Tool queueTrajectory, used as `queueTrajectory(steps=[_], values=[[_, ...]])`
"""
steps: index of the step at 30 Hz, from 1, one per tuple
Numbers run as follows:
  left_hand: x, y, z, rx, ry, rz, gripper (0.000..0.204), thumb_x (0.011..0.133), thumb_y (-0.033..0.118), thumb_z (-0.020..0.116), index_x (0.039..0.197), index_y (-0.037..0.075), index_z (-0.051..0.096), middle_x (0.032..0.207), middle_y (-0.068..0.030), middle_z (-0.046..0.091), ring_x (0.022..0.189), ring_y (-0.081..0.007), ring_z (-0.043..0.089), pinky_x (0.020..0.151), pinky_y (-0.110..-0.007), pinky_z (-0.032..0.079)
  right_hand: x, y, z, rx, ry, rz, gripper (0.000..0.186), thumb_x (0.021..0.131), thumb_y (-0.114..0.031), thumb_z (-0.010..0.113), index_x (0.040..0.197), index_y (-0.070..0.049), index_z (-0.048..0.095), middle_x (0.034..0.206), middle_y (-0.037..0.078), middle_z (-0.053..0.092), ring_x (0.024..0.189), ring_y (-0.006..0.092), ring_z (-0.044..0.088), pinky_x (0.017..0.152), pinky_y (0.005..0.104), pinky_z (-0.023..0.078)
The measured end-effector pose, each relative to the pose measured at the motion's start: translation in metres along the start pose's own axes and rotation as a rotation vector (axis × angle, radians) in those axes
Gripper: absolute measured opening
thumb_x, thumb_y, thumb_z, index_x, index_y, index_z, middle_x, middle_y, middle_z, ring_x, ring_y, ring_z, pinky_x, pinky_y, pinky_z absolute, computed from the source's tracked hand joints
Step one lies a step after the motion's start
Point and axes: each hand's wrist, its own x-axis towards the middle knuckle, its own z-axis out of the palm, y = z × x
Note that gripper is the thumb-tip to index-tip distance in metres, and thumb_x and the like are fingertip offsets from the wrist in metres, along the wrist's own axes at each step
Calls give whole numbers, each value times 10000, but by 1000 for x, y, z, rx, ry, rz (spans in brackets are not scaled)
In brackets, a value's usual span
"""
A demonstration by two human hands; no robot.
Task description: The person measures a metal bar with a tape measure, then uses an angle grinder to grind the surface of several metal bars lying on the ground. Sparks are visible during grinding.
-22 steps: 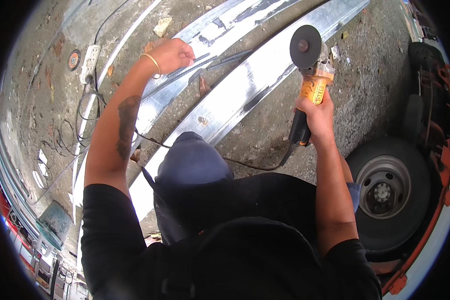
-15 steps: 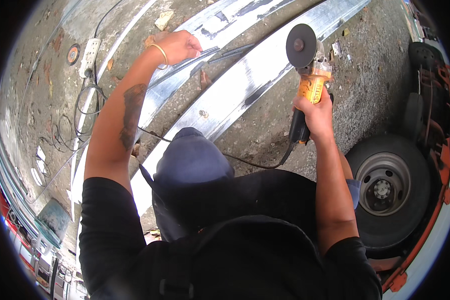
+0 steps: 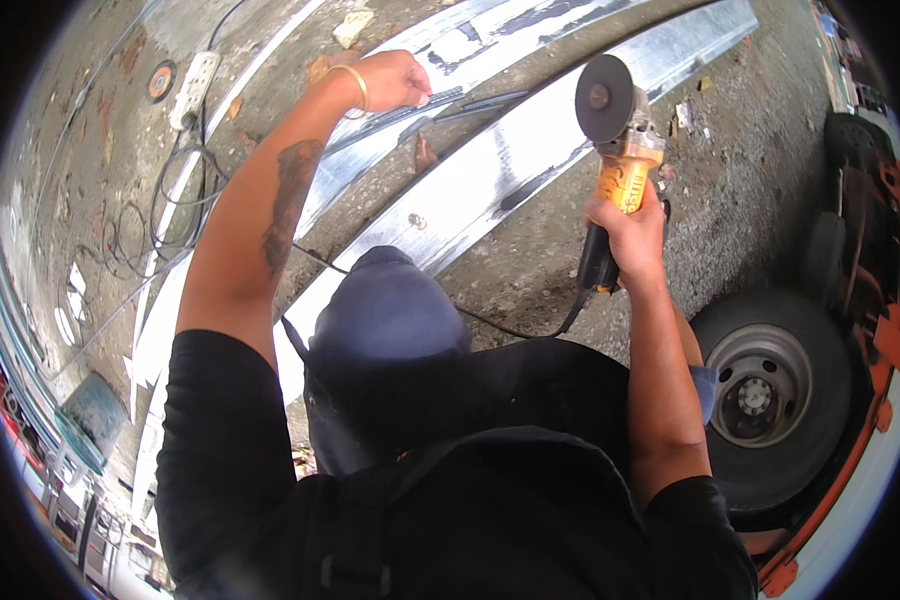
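Note:
My right hand is wrapped round a yellow-orange angle grinder, held upright at the right of centre. Its dark disc points away from me, over the far part of a long silvery metal piece. At the upper left, my left hand is closed, its fingertips pinched on a thin dark metal strip. That strip lies along another silvery metal length. Beside it rests a second dark strip. Whether the disc is turning, I cannot tell.
A white power strip and a loose disc lie on the rough ground at the left, with tangled black cable. The grinder's cord runs past my knee. A vehicle's wheel stands close at the right.
The whole view has shifted a little, carrying the ground things right and up. My left hand stays at the dark strip, and my right hand keeps hold of the grinder.

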Motion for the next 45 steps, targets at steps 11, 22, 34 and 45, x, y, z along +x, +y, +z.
queueTrajectory(steps=[11,22,34,45], values=[[18,-25,20,-66,77,137,285,946,205,781,1178,40,793,1055,-103,809,914,-227,755,847,-381,588,0,8,-3,-3,35,59,459,801,-21,748,1240,25,619,999,75,692,825,152,667,732,313,560],[25,-30,24,-81,94,169,279,951,179,779,1186,29,787,1024,-104,809,895,-225,758,828,-381,597,-4,5,1,-59,11,40,464,813,-58,742,1250,18,608,977,75,685,818,157,668,731,313,555],[46,-139,28,-251,435,165,321,877,277,750,1099,56,821,1078,-203,793,1028,-351,747,925,-439,571,1,13,27,-61,-45,-38,435,823,-37,741,1225,-6,577,918,60,662,735,160,671,649,312,558],[-50,-154,115,-148,822,178,200,962,275,724,1039,100,784,977,-119,735,948,-350,723,882,-452,582,-21,20,125,-170,-286,8,475,787,7,803,1215,20,598,1003,41,701,846,115,658,752,288,558]])
